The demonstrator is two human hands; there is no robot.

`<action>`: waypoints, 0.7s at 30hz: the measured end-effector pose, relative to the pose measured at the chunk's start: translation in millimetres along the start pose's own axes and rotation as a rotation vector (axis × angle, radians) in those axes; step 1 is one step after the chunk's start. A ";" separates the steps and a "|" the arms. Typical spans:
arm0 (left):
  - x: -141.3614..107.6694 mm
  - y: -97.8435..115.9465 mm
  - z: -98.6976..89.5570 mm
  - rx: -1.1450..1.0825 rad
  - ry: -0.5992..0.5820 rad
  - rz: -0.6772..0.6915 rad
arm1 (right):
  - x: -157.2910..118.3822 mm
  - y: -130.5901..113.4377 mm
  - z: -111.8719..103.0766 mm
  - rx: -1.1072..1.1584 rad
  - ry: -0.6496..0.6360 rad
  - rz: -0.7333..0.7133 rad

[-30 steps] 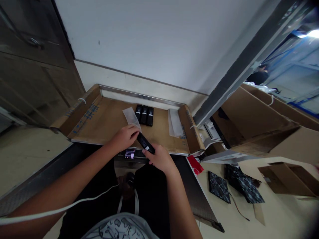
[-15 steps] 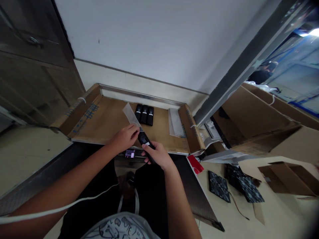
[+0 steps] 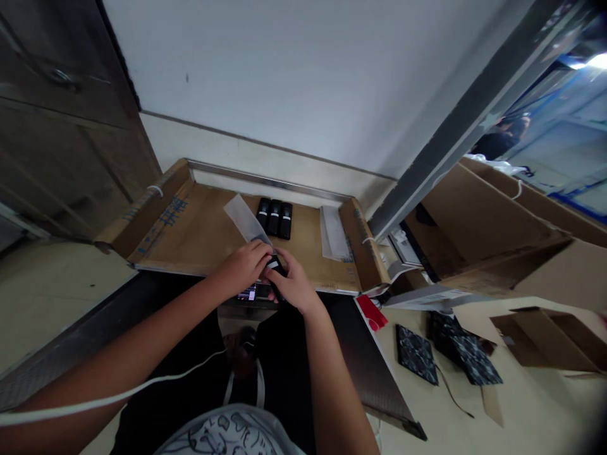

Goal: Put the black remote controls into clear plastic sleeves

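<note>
My right hand (image 3: 294,284) is wrapped round a black handheld device (image 3: 275,264) with a white label, its exact kind unclear. The thumb lies along the device. My left hand (image 3: 250,262) pinches the mouth of a translucent plastic bag (image 3: 243,218) at the device's far end. That end is in the bag's mouth, partly hidden by fingers. Both hands meet at the near edge of the cardboard-lined tray (image 3: 199,221). Behind them lie three black devices (image 3: 274,218) of the same look, side by side, labels up.
Flat translucent bags (image 3: 334,232) lie at the tray's right end. A lit phone screen (image 3: 247,293) shows below the front edge. To the right are a large cardboard box (image 3: 493,234), a red piece (image 3: 372,313) and dark patterned panels (image 3: 417,354) on the floor.
My right hand has slid the device up and left into the bag's mouth, so less of it shows. The bag has tilted further left, and my hands are closer together.
</note>
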State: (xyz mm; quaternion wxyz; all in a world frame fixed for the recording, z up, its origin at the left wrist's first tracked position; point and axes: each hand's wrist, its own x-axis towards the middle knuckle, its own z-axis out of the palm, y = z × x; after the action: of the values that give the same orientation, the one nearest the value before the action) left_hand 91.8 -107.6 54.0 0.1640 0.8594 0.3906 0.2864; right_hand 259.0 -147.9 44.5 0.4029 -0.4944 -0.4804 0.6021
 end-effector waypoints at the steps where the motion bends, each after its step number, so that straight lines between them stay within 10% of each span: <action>1: -0.5 0.8 -0.6 -0.003 -0.006 0.002 | 0.1 -1.7 1.8 0.003 0.018 0.010; 14: -5.5 5.7 2.6 -0.081 0.019 0.025 | 22.3 2.5 13.3 0.126 0.326 0.088; 21: 1.3 -14.6 -13.9 -0.051 0.136 -0.097 | 5.2 -7.6 12.0 0.406 -0.005 -0.006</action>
State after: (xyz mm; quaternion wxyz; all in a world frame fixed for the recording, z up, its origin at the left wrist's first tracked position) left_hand 75.5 -96.5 58.0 0.1726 0.8136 0.4346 0.3455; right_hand 246.3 -143.4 51.4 0.4949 -0.4002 -0.3515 0.6866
